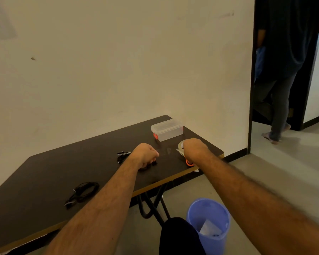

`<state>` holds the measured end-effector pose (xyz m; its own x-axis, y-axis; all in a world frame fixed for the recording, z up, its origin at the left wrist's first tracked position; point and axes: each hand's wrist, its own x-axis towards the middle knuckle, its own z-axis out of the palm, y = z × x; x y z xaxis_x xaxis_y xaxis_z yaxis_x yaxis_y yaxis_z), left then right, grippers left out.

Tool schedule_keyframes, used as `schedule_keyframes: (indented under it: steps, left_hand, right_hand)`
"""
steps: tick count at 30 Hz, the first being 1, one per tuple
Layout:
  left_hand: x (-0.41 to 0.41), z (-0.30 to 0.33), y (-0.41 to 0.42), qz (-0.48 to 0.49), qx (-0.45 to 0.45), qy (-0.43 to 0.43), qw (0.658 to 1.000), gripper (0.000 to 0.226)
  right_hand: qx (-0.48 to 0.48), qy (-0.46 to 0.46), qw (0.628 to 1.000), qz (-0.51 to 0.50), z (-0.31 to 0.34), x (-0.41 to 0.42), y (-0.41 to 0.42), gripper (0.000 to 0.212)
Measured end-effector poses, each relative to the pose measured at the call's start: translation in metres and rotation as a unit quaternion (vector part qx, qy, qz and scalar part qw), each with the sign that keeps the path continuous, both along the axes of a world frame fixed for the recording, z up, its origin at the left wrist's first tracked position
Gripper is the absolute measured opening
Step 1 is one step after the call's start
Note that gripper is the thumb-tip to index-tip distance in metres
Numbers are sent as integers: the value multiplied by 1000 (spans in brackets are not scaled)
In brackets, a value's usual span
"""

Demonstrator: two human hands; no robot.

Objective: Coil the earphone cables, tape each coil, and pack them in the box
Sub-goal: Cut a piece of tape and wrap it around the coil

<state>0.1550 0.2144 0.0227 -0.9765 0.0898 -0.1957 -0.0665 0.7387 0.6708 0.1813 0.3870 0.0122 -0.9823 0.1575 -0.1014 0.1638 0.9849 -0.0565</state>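
1. Black coiled earphone cable (83, 193) is lying nearest on the dark tabletop (44, 172), waiting.
2. Left hand (145, 155) is curling onto another black cable coil (147, 165), apparently steadying it for taping.
3. Right hand (194, 150) is gripping orange-handled scissors (189, 162) beside the tape roll (180, 147).
4. Clear lidded plastic box (167, 129) is sitting farthest.

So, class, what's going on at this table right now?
A person is working at a dark table. The left hand is curled on a black earphone cable, and the right hand is at the tape roll, with something orange under it. Two more cables lie loose: one beside the left hand, one near the front edge. The clear box sits at the far corner, lid on. Nothing looks packed yet.
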Motion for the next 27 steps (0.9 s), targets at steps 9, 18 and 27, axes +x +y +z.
schedule_keyframes:
  steps: [9,18,27]
  left_hand:
    - [27,28,-53,5,32,23,999,13]
    - [51,39,-129,45,53,43,997,10]
    - [76,41,-209,99,72,46,991,12]
  right_hand:
    - [-20,59,997,-33,1,-2,-17,29]
    - [-483,13,856,184,36,12,-106,57]
    - [-518,129,828,174,25,12,-202,11]
